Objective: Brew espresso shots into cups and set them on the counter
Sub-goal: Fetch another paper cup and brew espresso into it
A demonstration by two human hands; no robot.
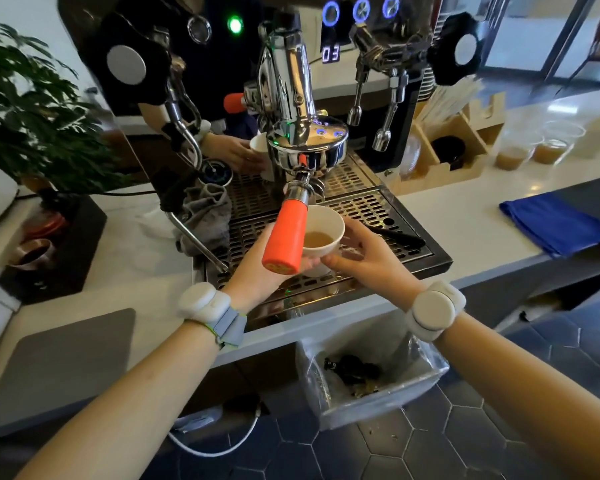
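Both forearms reach up from the bottom of the frame toward the middle, each wearing a pale round band at the wrist. The left hand (257,268) comes in from the lower left, palm turned up, and cups the white paper cup (321,233) from below and on its left side; its fingertips are partly hidden behind the orange handle (286,237), so how far they curl cannot be told exactly. The right hand (364,254) comes from the lower right, fingers curved around the cup's right wall and thumb reaching under its base. The cup sits upright at the centre of the frame, just above the slotted metal drip tray (378,209) of the espresso machine (288,84), its round mouth facing up and holding a shallow pool of light brown coffee. The orange handle runs from the chrome brew head above down toward the lower left, its long axis pointing at the viewer, its blunt end overlapping the cup's left rim. A grey cloth (207,216) lies on the tray to the left. In the right of the frame a blue cloth (551,223) rests on the white table (465,216), and two clear cups (530,150) of brown drink stand in the upper right.
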